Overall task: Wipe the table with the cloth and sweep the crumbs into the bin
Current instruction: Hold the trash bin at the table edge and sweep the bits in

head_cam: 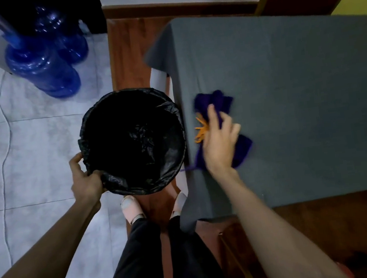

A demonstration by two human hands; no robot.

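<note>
Cloth: a dark purple cloth [220, 104], bunched and creased, lying on the table [300, 101] near its edge on the bin's side; one end pokes out past the fingertips, the other spreads out under the wrist, with a thin purple thread trailing off the table edge.
Orange scraps: a small tangle of orange strands [200, 129] on the table, touching the cloth and just beside the edge nearest the bin.
Right hand: the right hand [219, 139] lies on top of the cloth, fingers fairly straight and pressing it flat to the table; slightly blurred.
Bin: a round bin [132, 142] lined with a black plastic bag, held just beside the table edge and lower than the tabletop; the inside is dark and only crumpled liner shows.
Left hand: the left hand [85, 178] grips the bin's rim on the side away from the table, thumb and fingers curled round the liner.
Table: covered with a grey cloth that hangs over the edge by the bin.
Beyond the bin: two blue water jugs [41, 63] on the tiled floor, well apart from the table.
</note>
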